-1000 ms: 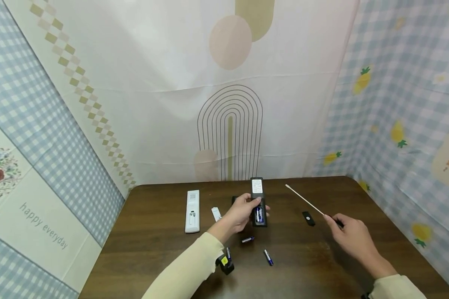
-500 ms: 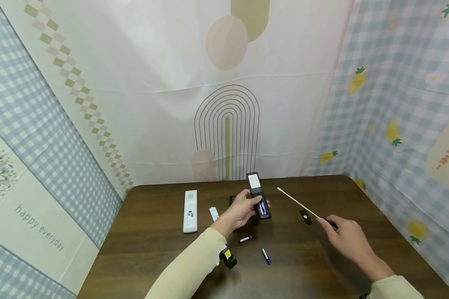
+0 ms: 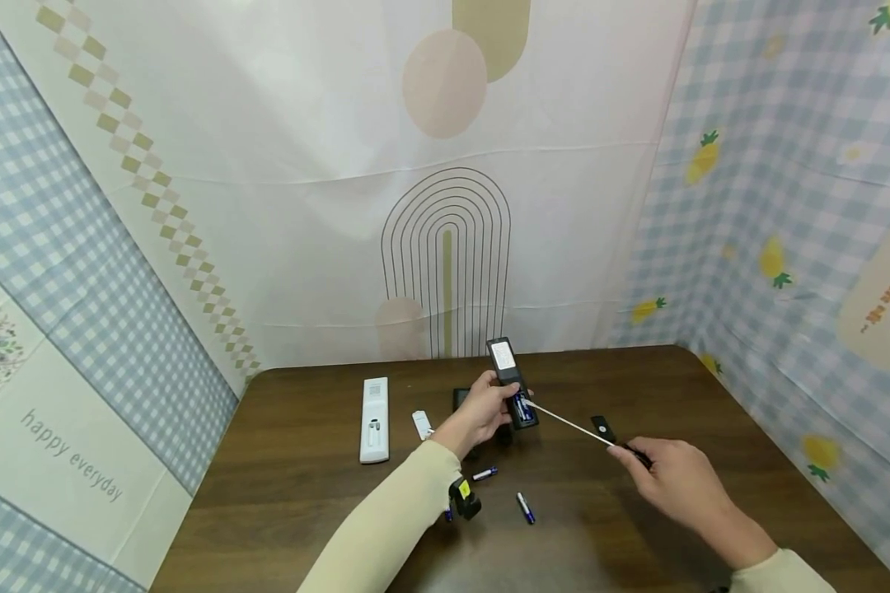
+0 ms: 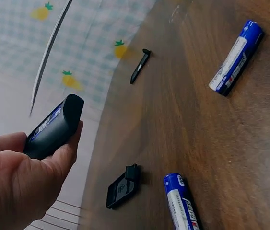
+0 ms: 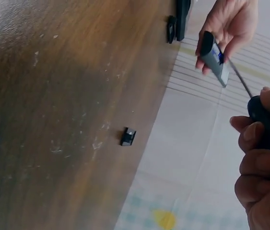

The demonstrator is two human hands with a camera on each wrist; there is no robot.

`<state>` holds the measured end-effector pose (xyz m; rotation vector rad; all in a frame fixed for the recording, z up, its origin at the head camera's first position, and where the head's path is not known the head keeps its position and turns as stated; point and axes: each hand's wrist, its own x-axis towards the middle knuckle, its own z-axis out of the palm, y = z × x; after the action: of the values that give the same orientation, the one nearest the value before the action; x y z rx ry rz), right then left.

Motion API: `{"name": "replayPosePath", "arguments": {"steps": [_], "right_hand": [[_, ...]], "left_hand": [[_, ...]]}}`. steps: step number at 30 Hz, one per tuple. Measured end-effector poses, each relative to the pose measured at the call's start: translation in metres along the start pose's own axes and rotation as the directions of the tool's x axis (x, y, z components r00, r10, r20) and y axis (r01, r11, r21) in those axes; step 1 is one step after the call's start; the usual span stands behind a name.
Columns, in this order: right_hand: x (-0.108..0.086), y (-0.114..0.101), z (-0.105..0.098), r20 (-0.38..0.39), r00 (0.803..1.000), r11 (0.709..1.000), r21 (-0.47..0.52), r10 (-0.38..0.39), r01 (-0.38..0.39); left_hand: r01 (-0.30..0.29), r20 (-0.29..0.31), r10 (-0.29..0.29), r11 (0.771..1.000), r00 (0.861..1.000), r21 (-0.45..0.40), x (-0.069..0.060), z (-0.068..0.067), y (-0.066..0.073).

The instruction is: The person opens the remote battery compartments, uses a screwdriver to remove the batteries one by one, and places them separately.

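Gripped in my left hand (image 3: 484,412), a black remote control (image 3: 503,358) is held up above the table, tilted, its battery compartment uncovered. Blue batteries (image 3: 522,410) lie inside that compartment. My right hand (image 3: 682,484) holds a screwdriver (image 3: 574,426) by its dark handle (image 5: 265,127), fingers wrapped round it. In the head view the screwdriver's tip meets the batteries at the compartment's edge; whether it touches them is too small to tell. The left wrist view shows the remote end-on, with the thin shaft (image 4: 48,55) near it.
A white remote (image 3: 374,420) lies face down at left, beside a white cover (image 3: 421,424). Loose batteries (image 3: 484,473) lie in front of my left hand, one (image 3: 525,508) nearer. A small black cover (image 3: 602,428) lies right; a dark object (image 3: 461,399) sits partly behind my left hand.
My right hand has moved left and down, bringing the screwdriver's tip from beyond the remote to its battery compartment. My left hand has tilted the remote, its lower end swinging right.
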<state>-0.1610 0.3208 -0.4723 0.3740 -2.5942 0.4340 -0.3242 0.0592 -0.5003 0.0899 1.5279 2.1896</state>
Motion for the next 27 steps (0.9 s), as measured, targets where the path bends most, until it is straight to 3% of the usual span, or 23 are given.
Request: {"name": "replayPosePath", "arguments": {"steps": [6, 13, 17, 23, 27], "right_hand": [[0.002, -0.007, -0.003, 0.02, 0.999, 0.996, -0.083, -0.032, 0.033], [0.006, -0.01, -0.005, -0.006, 0.994, 0.981, -0.166, -0.105, 0.103], [0.006, -0.012, -0.003, -0.032, 0.983, 0.962, -0.209, -0.184, 0.173], [0.008, -0.015, 0.002, -0.062, 0.95, 0.919, -0.279, -0.307, 0.279], [0.01, -0.017, 0.003, -0.047, 0.951, 0.916, -0.285, -0.307, 0.282]], "left_hand": [[0.005, -0.002, -0.005, 1.0, 1.0, -0.017, 0.011, 0.005, -0.004], [0.037, 0.007, -0.037, 0.999, 0.999, 0.029, 0.013, 0.006, -0.007], [0.034, 0.006, -0.035, 0.998, 0.999, 0.055, 0.012, 0.005, -0.008], [0.022, -0.014, -0.021, 0.997, 1.0, 0.079, 0.014, 0.005, -0.015], [0.019, -0.019, -0.017, 0.995, 1.0, 0.094, 0.015, 0.006, -0.015]]}}
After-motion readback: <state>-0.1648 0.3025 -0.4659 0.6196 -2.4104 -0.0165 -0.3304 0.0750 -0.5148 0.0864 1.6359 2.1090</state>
